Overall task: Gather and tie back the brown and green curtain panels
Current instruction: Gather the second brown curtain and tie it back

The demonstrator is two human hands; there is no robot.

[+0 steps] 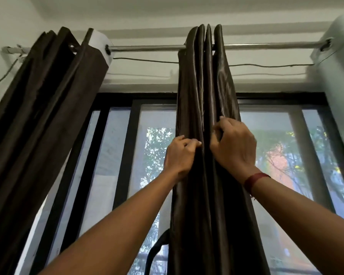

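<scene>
Glossy curtain (205, 86) hung bunched into narrow upright folds near the middle of the metal rod (147, 47), in front of the window. Its colour read as dark brown-olive with a sheen; I could not tell which shade more exactly. Matte brown curtain (38, 106) was pushed to the left end of the same rod, well apart from the glossy one, its white backing showing at the top inner edge.

Both arms were raised from below. Left hand (180, 155) gripped the left side of the glossy bunch, fingers curled into a fold with the thumb side against the cloth. Right hand (234, 143) sat just beside it and a little higher, fingers hooked round the folds on the right side. The two hands were close, with only a strip of fabric between them. A red wristband (255, 180) circled the right wrist.

A thin wire (147, 60) sagged along the wall just below the rod. Black window frame (115, 151) stood behind both curtains, with green foliage blurred beyond the glass. A dark strap loop (157, 249) hung at the lower left edge of the glossy curtain. A pale panel (342, 66) stood at the rod's right end; whether cloth or wall was unclear.
</scene>
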